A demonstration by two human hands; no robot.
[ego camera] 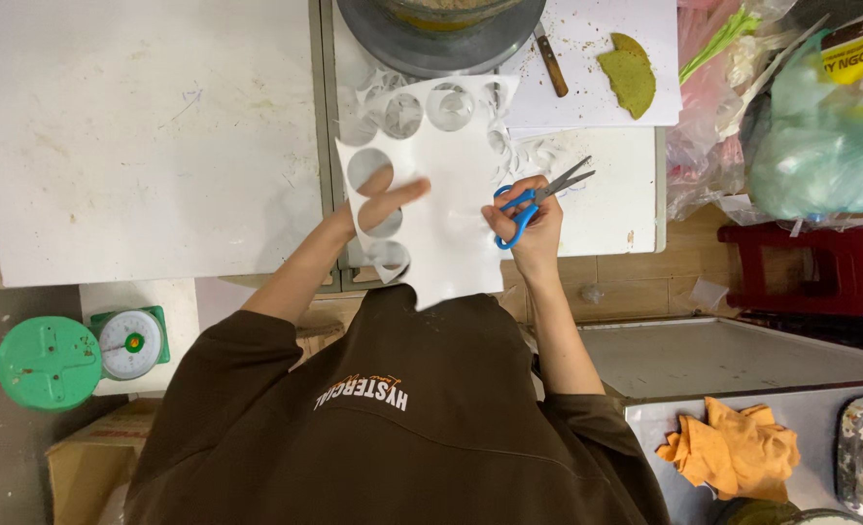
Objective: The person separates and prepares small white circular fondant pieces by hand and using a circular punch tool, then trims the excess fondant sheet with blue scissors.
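Head view looks straight down on us, and nearest the lens our brown top fills the bottom of the frame, hiding whatever lies beneath it. Just beyond, our left hand (385, 202) holds a white paper sheet (456, 185) from behind: we see the palm only through the round holes cut in the sheet, while the forefinger lies stretched across its front, so the sheet sits nipped between that finger and the rest of the hand. How the hidden fingers lie we cannot tell. To the right of the sheet, touching its edge, our right hand (532, 222) is curled through the blue loops of the scissors (538, 196); their blades are slightly parted and point away to the right, clear of the paper. Between and beyond the hands, paper scraps (538, 154) lie on the white table (150, 136). Farther off, above the sheet, a grey round pan (441, 39) is cut off by the frame's top edge. Right of it lie a knife (551, 60), its blade half hidden, and a green half-round piece (629, 73). Far right of the right hand, plastic bags (811, 126) bunch together, contents hard to make out. Left of the left arm stands a green scale (132, 342).
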